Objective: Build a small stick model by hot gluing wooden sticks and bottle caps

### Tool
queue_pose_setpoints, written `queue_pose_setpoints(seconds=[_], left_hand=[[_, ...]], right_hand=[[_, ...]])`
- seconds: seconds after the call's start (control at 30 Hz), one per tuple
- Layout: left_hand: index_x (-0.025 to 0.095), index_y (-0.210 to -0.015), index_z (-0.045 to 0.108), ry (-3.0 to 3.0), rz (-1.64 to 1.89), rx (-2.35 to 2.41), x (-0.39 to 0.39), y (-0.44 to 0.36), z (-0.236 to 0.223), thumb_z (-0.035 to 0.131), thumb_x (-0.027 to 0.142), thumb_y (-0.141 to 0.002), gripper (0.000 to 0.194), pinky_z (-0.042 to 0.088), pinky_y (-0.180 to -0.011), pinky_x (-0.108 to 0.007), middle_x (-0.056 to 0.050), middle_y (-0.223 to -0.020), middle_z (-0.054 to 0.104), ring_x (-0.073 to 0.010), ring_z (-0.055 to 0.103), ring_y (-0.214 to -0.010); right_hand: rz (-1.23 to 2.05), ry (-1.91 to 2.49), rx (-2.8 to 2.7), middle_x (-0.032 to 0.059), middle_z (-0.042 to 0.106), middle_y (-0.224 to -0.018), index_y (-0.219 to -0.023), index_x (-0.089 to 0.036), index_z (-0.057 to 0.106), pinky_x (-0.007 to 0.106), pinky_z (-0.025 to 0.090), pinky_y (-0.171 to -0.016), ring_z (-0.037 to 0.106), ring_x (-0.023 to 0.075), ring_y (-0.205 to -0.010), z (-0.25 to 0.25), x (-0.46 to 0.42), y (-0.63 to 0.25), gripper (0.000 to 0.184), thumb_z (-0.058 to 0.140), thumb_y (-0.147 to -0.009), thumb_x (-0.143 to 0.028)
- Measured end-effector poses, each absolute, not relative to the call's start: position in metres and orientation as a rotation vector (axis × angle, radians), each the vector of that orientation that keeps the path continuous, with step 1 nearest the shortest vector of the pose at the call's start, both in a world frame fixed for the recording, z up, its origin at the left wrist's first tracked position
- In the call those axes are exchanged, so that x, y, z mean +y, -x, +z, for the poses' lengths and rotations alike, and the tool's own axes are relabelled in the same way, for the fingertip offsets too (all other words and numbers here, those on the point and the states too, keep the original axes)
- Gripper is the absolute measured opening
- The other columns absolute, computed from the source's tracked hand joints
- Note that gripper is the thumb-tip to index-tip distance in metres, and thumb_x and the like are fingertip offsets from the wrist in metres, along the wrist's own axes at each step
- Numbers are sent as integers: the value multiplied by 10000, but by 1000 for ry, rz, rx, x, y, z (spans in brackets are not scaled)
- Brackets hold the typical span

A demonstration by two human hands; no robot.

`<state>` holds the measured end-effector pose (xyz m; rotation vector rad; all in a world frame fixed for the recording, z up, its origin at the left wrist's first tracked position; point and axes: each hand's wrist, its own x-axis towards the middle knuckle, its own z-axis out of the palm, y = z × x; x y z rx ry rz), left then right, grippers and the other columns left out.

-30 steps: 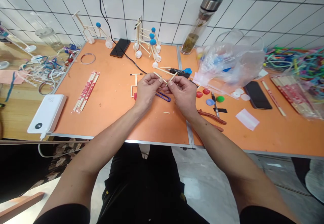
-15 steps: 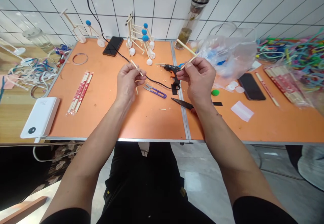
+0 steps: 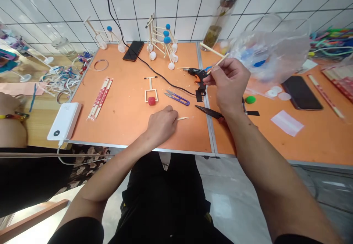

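Orange tabletop [image 3: 116, 126] fills the view, and near its front edge the left hand [image 3: 161, 126] lies palm down, fingers curled, nothing showing in it, just beside two short wooden sticks [image 3: 182, 118]. Right of the metal seam [image 3: 209, 126], the right hand [image 3: 230, 84] pinches a thin wooden stick [image 3: 217, 65] between thumb and fingertips, raised above the tabletop, and hides the handles of black scissors [image 3: 209, 112]. Farther back lie purple thread snips [image 3: 178, 98], a small stick frame [image 3: 150, 88] with a red cube [image 3: 151, 101] between its legs, and a hot glue gun [image 3: 196, 74]. A plastic bag [image 3: 271, 51] blurs what sits behind it; a glass bottle [image 3: 217, 20] is cut off at the top.
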<state>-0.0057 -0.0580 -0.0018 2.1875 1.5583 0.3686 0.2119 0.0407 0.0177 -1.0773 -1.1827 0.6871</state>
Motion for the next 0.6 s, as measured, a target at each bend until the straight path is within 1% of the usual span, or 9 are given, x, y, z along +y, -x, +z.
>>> queue_pose_setpoints(seconds=[0.07, 0.13, 0.2, 0.27, 0.3, 0.37, 0.4, 0.53, 0.6], left_hand=[[247, -821, 542, -2182, 399, 1551, -55, 12, -5, 590, 181, -1035, 230, 276, -633, -419, -127, -1096, 729, -333, 692, -875], [249, -814, 556, -2146, 504, 1530, -51, 18, -8, 652, 187, -1028, 243, 287, -651, -421, -124, -1032, 712, -334, 671, -856], [252, -812, 580, -2089, 634, 1520, -48, 21, -10, 682, 184, -1018, 239, 336, -700, -421, -106, -981, 698, -337, 662, -882], [261, -818, 601, -1978, 787, 1537, -48, 21, -11, 705, 145, -983, 227, 355, -741, -408, -62, -853, 655, -294, 597, -778], [266, -813, 608, -1909, 871, 1521, -49, 21, -11, 730, 131, -958, 233, 356, -750, -395, -38, -786, 620, -267, 547, -714], [274, -817, 609, -1800, 993, 1450, -49, 17, -11, 762, 112, -923, 247, 355, -753, -367, -2, -711, 568, -233, 472, -639], [276, -826, 604, -1757, 1032, 1406, -48, 14, -10, 766, 110, -920, 251, 362, -751, -357, 8, -697, 562, -225, 465, -625], [282, -910, 612, -1509, 1093, 1237, -27, -4, -4, 704, 118, -983, 202, 466, -778, -339, 29, -657, 612, -200, 558, -632], [277, -986, 658, -1306, 1151, 1170, -7, -16, -1, 742, 97, -947, 202, 515, -798, -325, 36, -675, 642, -177, 605, -639]], right_hand=[[697, 1080, -1216, -19, 729, -810, -850, -332, 644, 443, 671, -739, 721, 195, -726, 15, 39, -209, 271, 870, -973, -416], [692, 1074, -1243, -26, 715, -795, -856, -331, 634, 429, 675, -744, 718, 184, -732, 11, 41, -208, 314, 891, -961, -478], [674, 1064, -1261, -37, 701, -777, -863, -326, 630, 409, 680, -738, 725, 173, -729, 6, 45, -207, 346, 894, -950, -533], [644, 1067, -1260, -52, 667, -752, -858, -306, 618, 392, 684, -723, 749, 170, -724, 3, 49, -207, 401, 877, -941, -601], [642, 1076, -1263, -52, 664, -759, -861, -299, 614, 388, 689, -728, 772, 178, -752, 2, 50, -208, 418, 867, -941, -623], [638, 1093, -1260, -44, 669, -777, -862, -301, 608, 392, 693, -733, 799, 199, -806, 3, 51, -210, 425, 859, -946, -634], [645, 1102, -1262, -37, 685, -797, -868, -314, 607, 396, 693, -745, 800, 204, -834, 5, 51, -212, 409, 860, -954, -623], [679, 1106, -1256, -36, 717, -813, -905, -369, 582, 390, 683, -792, 748, 193, -869, 14, 50, -221, 360, 855, -989, -587], [655, 1070, -1241, -37, 699, -791, -901, -362, 574, 391, 671, -768, 726, 187, -817, 17, 53, -227, 347, 844, -1000, -558]])
